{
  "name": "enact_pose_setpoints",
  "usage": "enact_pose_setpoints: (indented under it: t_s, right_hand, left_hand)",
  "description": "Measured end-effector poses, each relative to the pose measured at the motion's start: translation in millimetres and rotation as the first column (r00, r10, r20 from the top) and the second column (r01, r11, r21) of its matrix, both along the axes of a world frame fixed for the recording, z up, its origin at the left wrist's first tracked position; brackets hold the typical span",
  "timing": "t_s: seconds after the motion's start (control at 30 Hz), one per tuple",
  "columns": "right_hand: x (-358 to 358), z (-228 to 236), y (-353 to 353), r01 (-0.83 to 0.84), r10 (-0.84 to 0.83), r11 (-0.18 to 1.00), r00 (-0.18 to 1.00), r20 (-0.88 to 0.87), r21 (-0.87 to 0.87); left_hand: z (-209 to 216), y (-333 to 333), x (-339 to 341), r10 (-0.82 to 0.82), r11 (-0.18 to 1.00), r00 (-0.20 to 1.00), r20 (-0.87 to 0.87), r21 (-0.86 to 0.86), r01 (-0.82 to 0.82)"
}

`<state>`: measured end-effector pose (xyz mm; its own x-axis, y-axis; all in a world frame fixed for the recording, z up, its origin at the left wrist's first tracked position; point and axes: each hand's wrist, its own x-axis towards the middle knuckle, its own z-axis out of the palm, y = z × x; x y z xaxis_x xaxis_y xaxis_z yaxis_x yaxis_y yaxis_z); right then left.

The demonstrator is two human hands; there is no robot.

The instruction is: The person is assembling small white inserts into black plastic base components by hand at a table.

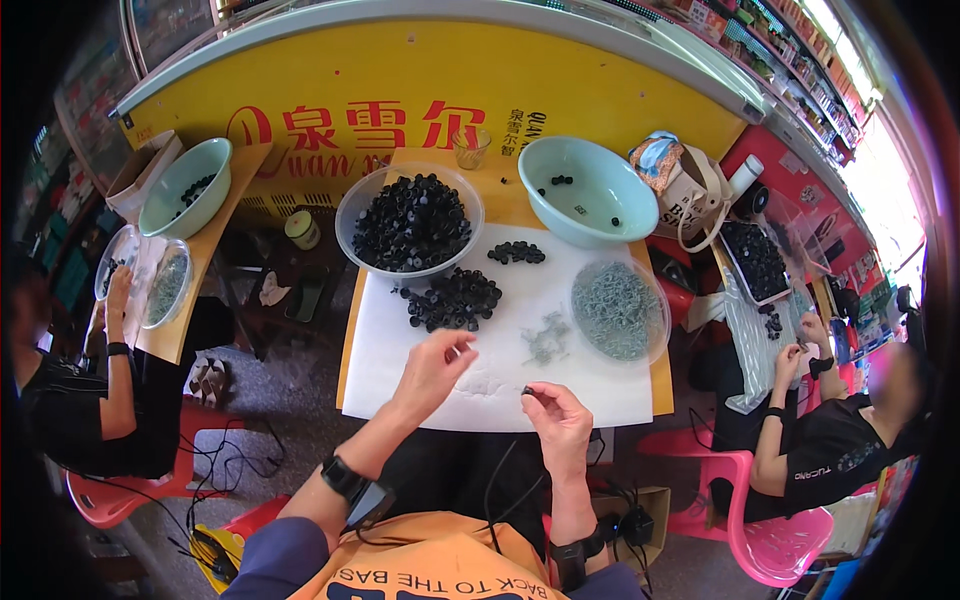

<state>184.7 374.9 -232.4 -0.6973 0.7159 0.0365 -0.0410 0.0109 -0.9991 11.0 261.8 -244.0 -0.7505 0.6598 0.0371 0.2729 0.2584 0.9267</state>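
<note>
My right hand (562,418) pinches a small black ring-like part (527,391) between thumb and fingertips, above the near edge of a white sheet (390,372). To its left, my left hand (437,368) hovers with fingers bent but apart, nothing visible in it. Just beyond that hand lies a loose pile of similar black parts (455,301). A smaller cluster of black parts (517,252) sits farther back. Thin grey-green pieces (546,340) are scattered on the sheet; many more fill a clear round tray (664,335) at right.
A clear bowl (346,237) heaped with black parts stands at back left. Behind right is a pale green basin (640,228) with a few parts inside, and a glass (471,148) stands at the back. Co-workers sit at side tables, left (120,400) and right (800,440).
</note>
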Motion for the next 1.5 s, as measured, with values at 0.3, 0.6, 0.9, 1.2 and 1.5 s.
enact_pose_setpoints:
  t_s: [0.3, 0.6, 0.9, 1.2, 1.5]
  right_hand:
    - [16, -2, -1, 0.032, -0.036, 0.996, 0.998, -0.043, -0.08]
    - [18, 4, 5, 0.006, -0.007, 0.999, 0.999, -0.038, -0.038]
    - [0, 7, -7, -0.154, 0.155, 0.988, 0.986, -0.059, 0.012]
    - [-19, 41, -29, -0.168, 0.157, 0.91, 0.986, 0.06, 0.379]
    - [-22, 52, -34, -0.148, 0.126, 0.874, 0.989, 0.079, 0.462]
  left_hand:
    - [-38, 47, -28, -0.087, 0.989, 0.701, -0.708, -0.145, -0.024]
    - [-27, 34, -29, -0.108, 0.993, 0.723, -0.683, -0.101, 0.054]
    - [-6, -30, -7, -0.225, 0.922, 0.647, 0.728, 0.375, -0.101]
    - [-15, -57, 21, -0.446, 0.807, 0.348, 0.825, 0.539, -0.243]
    - [-18, -59, 24, -0.557, 0.761, 0.267, 0.786, 0.612, -0.215]
